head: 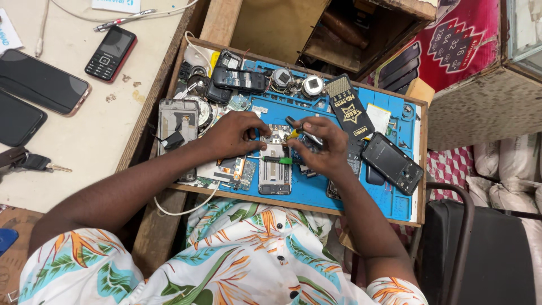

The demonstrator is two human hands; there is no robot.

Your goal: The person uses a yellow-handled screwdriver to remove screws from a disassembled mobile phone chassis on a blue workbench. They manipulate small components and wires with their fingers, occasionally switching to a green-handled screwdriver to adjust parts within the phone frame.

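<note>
An opened phone body (275, 169) with bare circuit parts lies on a blue work mat (316, 195) in a wooden tray. My left hand (234, 134) rests on the phone's upper left edge and pins it with thumb and fingers. My right hand (323, 144) grips a small screwdriver (299, 131) with a yellow and grey handle, its tip down at the top of the phone. A green-handled tool (278, 160) lies across the phone's middle.
A black phone (392, 162) and a dark flat package (350, 107) lie right of my hands. Phone shells and loose parts (237, 79) crowd the tray's far left. On the pale counter lie a keypad phone (110, 53), two smartphones (42, 82) and keys (28, 162).
</note>
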